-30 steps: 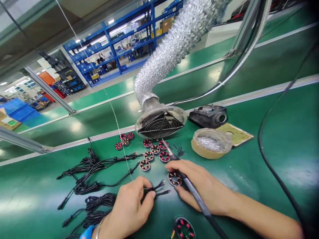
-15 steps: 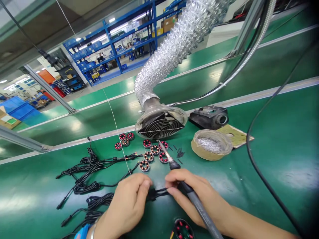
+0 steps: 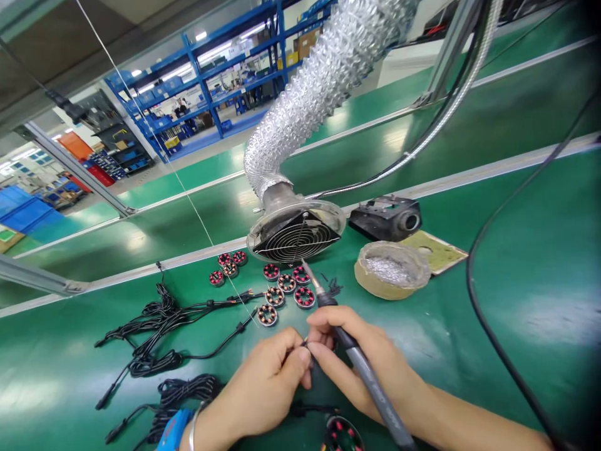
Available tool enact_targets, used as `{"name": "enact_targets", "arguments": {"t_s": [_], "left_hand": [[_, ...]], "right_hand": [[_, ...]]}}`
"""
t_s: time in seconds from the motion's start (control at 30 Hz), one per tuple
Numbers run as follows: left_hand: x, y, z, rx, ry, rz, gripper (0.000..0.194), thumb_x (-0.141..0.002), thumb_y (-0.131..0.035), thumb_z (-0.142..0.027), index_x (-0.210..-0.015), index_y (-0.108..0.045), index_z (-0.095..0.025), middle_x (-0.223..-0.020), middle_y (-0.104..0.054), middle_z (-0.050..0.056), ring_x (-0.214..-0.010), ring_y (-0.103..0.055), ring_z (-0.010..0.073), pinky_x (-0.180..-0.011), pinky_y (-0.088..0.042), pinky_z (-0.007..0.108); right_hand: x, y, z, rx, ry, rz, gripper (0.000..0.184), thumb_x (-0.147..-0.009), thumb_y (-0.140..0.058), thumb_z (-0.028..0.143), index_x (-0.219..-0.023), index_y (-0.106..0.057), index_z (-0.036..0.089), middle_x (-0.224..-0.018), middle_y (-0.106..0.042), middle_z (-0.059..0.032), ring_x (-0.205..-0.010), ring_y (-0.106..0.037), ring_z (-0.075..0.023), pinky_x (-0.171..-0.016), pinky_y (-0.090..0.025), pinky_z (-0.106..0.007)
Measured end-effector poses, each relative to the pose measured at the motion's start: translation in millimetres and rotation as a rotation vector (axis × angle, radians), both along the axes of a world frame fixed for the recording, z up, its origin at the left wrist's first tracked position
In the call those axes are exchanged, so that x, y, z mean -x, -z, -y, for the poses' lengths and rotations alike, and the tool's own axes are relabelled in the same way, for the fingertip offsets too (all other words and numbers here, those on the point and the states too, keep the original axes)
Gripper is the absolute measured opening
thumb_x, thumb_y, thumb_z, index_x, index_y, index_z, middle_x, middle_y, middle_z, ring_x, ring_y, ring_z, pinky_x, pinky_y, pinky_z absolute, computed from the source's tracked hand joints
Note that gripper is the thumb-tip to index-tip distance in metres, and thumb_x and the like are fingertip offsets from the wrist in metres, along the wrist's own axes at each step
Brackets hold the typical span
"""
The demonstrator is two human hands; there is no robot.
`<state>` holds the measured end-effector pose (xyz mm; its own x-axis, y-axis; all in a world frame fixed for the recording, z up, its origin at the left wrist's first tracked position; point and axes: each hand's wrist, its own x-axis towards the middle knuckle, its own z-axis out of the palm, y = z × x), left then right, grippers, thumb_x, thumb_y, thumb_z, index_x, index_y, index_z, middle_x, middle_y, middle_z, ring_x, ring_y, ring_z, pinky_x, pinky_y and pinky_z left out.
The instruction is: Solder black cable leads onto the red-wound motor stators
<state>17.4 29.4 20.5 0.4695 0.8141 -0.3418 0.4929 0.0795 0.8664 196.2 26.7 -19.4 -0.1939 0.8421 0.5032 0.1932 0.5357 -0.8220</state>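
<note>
Left hand (image 3: pixel 270 391) has shifted in to meet right hand (image 3: pixel 392 366). Left fingers pinched tight on dark wire (image 3: pixel 304 343) between the hands; right fingers, nearly closed, grip soldering iron (image 3: pixel 367 374).

I can read no text, brand, number or sign in the head view. Faint pale marks run along the soldering iron (image 3: pixel 369 377); I cannot resolve them into characters. The blue wristband (image 3: pixel 173 431) bears a reddish mark, illegible to me. Small white labels on the blue shelving rack (image 3: pixel 203 84) and a green-and-white label (image 3: pixel 6 233) at the left edge are too small to read.
</note>
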Motion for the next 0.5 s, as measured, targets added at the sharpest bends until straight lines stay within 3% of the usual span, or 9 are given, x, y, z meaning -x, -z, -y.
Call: {"name": "enact_targets", "arguments": {"t_s": [0.2, 0.37, 0.5], "left_hand": [[-2.4, 10.6, -5.3, 0.225, -0.140, 0.224, 0.047, -0.089, -0.044, -0.064, -0.075, -0.048, -0.018, -0.060, -0.047, -0.003, -0.054, -0.035, 0.0113, -0.055, -0.028, 0.025], [0.1, 14.9, -4.4, 0.029, -0.213, 0.171, 0.039, -0.094, -0.044, -0.055, -0.079, -0.046, -0.020, -0.068, -0.041, -0.004, -0.063, -0.035, 0.0126, -0.060, -0.030, 0.025], [2.0, 10.3, -8.1, -0.100, -0.132, -0.003, 0.027, -0.098, -0.039, -0.042, -0.084, -0.046, -0.021, -0.079, -0.047, -0.001, -0.074, -0.042, 0.0153, -0.069, -0.035, 0.028]], "right_hand": [[4.8, 2.3, -1.6, -0.079, 0.021, 0.015, 0.026, -0.087, -0.054, 0.009, -0.108, -0.050, 0.025, -0.077, -0.062, 0.0042, -0.064, -0.063, -0.0083, -0.062, -0.054, -0.016], [9.0, 5.4, 0.6, -0.122, 0.080, 0.035, 0.023, -0.086, -0.054, 0.008, -0.102, -0.052, 0.024, -0.080, -0.064, 0.0023, -0.063, -0.063, -0.0092, -0.059, -0.053, -0.018], [8.6, 4.8, 0.5, -0.138, 0.064, 0.051, 0.024, -0.085, -0.054, 0.008, -0.103, -0.052, 0.023, -0.078, -0.062, 0.0017, -0.064, -0.062, -0.0112, -0.060, -0.053, -0.021]]}}
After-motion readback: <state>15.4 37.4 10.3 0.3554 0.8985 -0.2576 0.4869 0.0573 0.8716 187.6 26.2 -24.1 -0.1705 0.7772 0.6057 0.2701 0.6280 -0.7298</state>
